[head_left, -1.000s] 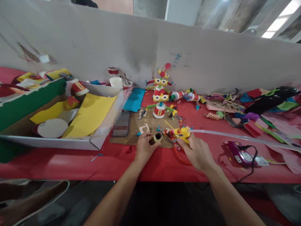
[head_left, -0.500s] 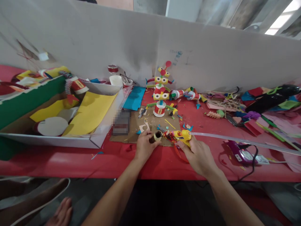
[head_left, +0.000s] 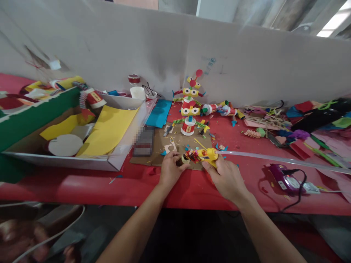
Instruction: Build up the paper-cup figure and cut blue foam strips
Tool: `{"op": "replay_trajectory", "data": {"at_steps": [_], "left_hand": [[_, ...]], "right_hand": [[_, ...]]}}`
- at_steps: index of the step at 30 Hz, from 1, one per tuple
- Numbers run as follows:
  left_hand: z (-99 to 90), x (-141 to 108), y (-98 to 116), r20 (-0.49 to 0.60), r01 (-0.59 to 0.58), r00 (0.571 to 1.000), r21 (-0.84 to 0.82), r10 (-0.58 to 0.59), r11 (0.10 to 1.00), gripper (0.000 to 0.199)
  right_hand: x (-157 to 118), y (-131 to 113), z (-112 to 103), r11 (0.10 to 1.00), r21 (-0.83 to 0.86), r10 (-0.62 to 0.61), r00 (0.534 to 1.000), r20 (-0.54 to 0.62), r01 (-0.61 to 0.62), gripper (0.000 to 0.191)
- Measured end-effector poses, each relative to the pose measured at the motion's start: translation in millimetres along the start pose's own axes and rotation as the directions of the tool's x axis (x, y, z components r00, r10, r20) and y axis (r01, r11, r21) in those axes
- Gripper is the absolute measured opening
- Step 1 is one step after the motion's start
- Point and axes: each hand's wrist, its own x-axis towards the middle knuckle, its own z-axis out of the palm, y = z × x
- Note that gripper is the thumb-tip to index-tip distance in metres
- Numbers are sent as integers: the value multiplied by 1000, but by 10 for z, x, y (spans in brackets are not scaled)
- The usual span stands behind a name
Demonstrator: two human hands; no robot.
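Note:
My left hand point(head_left: 172, 170) is closed round a short cardboard tube point(head_left: 184, 159), its open end facing up and toward the right. In my right hand point(head_left: 227, 179) is a yellow hot glue gun point(head_left: 210, 155), gripped by the handle. Its messy, multicoloured nozzle end reaches the tube's rim; whether it touches, I cannot tell. A long clear glue stick point(head_left: 257, 158) runs out of the gun's back to the right. Just beyond my hands stands a paper-cup robot figure point(head_left: 188, 126) with a yellow head and spring-folded arms, on a brown cardboard sheet point(head_left: 161, 140) strewn with paper scraps.
At left sits a white box point(head_left: 111, 165) holding yellow paper. Blue paper point(head_left: 159, 114) and a dark, partly pixelated object point(head_left: 144, 142) lie beside it. A purple power socket point(head_left: 286, 179) with a cord is at right. Another person's limbs point(head_left: 38, 237) show at lower left.
The glue gun has moved left, bringing its nozzle from beside the tube to over its rim. My left hand still holds the tube. The view has shifted slightly.

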Motion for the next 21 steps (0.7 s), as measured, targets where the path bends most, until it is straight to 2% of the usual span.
{"op": "replay_trajectory", "data": {"at_steps": [4, 10, 21], "left_hand": [[9, -8, -8, -5, -6, 1000, 11, 6, 1000, 22], [18, 1, -19, 2, 8, 1000, 8, -8, 1000, 23], [-21, -4, 13, 10, -10, 1000, 7, 10, 1000, 22]], "right_hand": [[16, -11, 14, 1000, -25, -9, 1000, 1, 9, 33], [-25, 32, -5, 999, 38, 3, 1000, 2, -3, 31], [60, 33, 35, 998, 62, 19, 1000, -6, -18, 36]]}}
